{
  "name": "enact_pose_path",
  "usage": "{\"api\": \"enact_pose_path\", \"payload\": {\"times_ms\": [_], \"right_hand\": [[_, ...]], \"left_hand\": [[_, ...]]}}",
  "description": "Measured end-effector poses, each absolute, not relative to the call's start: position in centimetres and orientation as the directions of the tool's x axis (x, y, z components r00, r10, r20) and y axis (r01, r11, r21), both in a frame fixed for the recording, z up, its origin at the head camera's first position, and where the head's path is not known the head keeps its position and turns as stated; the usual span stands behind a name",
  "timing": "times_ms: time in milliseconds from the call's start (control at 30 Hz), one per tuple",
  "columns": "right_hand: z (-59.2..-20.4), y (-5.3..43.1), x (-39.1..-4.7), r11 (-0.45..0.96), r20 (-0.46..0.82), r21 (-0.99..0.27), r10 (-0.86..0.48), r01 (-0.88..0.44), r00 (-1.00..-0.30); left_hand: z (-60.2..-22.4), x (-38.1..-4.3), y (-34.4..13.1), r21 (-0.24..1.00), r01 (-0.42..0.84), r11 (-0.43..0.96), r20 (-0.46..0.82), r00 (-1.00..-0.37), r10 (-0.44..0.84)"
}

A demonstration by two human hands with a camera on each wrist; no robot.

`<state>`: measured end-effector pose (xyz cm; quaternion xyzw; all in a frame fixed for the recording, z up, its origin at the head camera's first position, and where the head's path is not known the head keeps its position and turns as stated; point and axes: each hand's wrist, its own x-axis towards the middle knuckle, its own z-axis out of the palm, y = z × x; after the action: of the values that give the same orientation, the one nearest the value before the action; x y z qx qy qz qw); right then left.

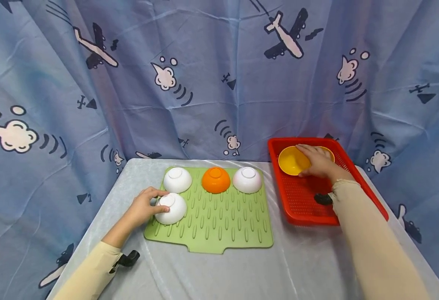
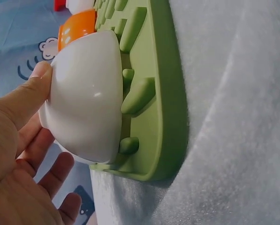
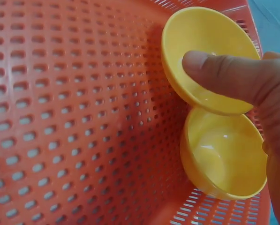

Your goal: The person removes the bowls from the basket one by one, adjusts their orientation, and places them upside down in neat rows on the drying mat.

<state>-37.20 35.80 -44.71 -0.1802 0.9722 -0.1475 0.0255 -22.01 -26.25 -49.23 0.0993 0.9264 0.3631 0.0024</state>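
My left hand (image 1: 139, 209) holds an upside-down white bowl (image 1: 176, 211) at its base ring, thumb on one side and fingers on the other. The bowl sits rim-down at the left of a green ridged drying mat (image 1: 219, 212). In the right wrist view, my right thumb reaches inside a tilted yellow bowl (image 3: 203, 40), its fingers mostly hidden behind the rim. That right hand (image 1: 319, 163) is over the back of a red perforated basket (image 1: 292, 214). A second yellow bowl (image 3: 229, 161) lies against the held one, partly hidden by the hand in the head view.
Along the mat's back edge stand another white bowl (image 1: 177, 180), an orange bowl (image 1: 216, 180) and a pale pinkish bowl (image 1: 247, 181), all upside down. A light grey cloth covers the table (image 1: 242, 273). Behind hangs a blue curtain (image 1: 204, 37) with airplane prints.
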Motion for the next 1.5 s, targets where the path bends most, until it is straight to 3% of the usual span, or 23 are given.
{"api": "enact_pose_path", "payload": {"times_ms": [333,1133,1367,1500], "right_hand": [[-44.3,35.6,-37.6,0.913,0.015,-0.169,-0.374,-0.371,-0.927],[-44.7,33.9,-37.6,0.929,0.109,-0.124,-0.336,-0.348,-0.936],[-42.5,32.4,-36.3,0.934,0.216,-0.121,-0.305,-0.335,-0.928],[-40.8,31.3,-35.0,0.934,0.327,-0.189,-0.232,-0.303,-0.916]], "left_hand": [[-48.9,-22.3,-26.1,0.658,0.199,0.727,0.083,-0.978,0.192],[-48.4,-22.7,-25.6,0.64,0.191,0.744,0.055,-0.977,0.204],[-48.8,-22.2,-25.8,0.644,0.172,0.745,0.038,-0.98,0.194],[-48.9,-22.1,-26.0,0.657,0.171,0.734,0.04,-0.981,0.192]]}}
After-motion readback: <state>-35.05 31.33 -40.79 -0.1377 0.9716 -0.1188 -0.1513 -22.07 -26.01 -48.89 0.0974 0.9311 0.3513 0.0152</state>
